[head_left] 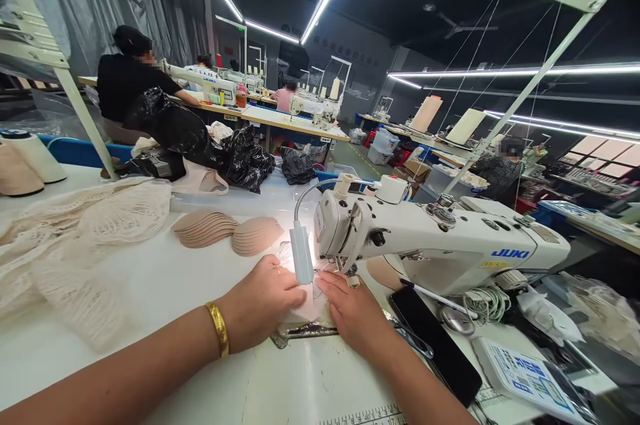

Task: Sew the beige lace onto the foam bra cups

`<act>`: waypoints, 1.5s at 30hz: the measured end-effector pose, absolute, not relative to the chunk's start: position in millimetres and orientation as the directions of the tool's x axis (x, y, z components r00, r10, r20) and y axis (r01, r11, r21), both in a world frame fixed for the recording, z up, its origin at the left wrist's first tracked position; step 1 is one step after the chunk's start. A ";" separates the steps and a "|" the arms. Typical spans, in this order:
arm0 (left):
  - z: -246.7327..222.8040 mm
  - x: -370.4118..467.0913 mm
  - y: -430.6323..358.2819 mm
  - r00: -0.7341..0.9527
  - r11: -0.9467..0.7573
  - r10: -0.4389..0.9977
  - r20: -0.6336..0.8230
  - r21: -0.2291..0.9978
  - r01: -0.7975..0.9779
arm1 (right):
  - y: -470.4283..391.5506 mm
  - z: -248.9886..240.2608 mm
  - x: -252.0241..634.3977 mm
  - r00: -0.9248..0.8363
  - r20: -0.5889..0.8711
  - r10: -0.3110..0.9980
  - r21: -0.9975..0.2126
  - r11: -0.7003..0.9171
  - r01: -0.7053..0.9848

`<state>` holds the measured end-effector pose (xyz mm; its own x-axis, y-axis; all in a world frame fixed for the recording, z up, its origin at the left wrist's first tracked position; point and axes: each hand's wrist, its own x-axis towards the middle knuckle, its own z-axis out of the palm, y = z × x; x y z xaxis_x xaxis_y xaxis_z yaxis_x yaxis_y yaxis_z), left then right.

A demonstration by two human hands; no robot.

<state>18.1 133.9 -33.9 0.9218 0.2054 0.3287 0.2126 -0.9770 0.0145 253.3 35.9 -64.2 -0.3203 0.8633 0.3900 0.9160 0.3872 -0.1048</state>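
Note:
My left hand (267, 302), with a gold bangle at the wrist, is closed on the left edge of a pale pink fabric piece (304, 310). The fabric lies on the bed of a white sewing machine (400, 232), under its lamp (301, 255). On the fabric's right side my right hand (353, 308) lies flat, fingers stretched out close to the presser foot. The lamp head hides part of the fabric and the left fingertips. Behind my left hand are two fanned stacks of beige bra cups (205, 230); cream lace pieces (127, 212) spread over the table's left side.
Right of the machine bed lie a black phone (435, 345), a white pen (437, 297) and a plastic-wrapped box (525, 375). Thread cones (35, 162) stand at far left. Black bags (245, 155) sit behind the table. Other people work at machines farther back.

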 end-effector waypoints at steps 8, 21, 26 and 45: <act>-45.5 17.0 138.5 0.878 -0.992 0.116 0.464 0.021 0.121 | 35.4 -62.8 252.6 -0.314 0.364 0.877 -0.159 0.391 0.906; -55.2 23.0 141.5 0.871 -0.990 0.134 0.472 0.019 0.142 | 36.6 -61.6 251.9 -0.236 0.228 0.944 -0.182 0.280 0.943; -54.8 24.1 139.0 0.861 -0.986 0.140 0.490 -0.006 0.164 | 33.9 -60.7 254.4 -0.268 0.316 0.910 -0.186 0.336 0.923; -39.6 22.4 129.9 0.888 -0.985 0.160 0.431 0.016 0.170 | 34.2 -46.1 249.3 -0.194 0.586 0.786 -0.247 0.402 0.882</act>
